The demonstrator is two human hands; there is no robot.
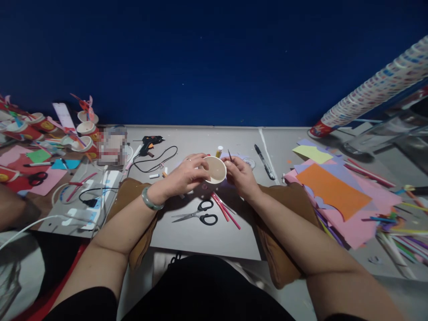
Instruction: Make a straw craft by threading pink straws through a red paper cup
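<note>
My left hand [194, 173], with a green bangle at the wrist, grips a paper cup [217, 170] by its left side, fingertips over the rim. The cup is tilted so that its pale inside faces me. On the cup's right side, my right hand [241, 177] is closed around a thin dark pointed stick [229, 154], its tip sticking up past the fingers; what kind it is I cannot make out. Black-handled scissors [197, 215] lie on the table below the cup, beside several red and pink strips [224, 208]. A small white-capped bottle [220, 150] stands behind the cup.
A black glue gun [150, 145] with its cord lies at the back left, near a white power strip [95, 200]. A black marker [264, 161] and coloured paper sheets [334, 187] are on the right. A tall stack of paper cups [371, 89] leans at the far right.
</note>
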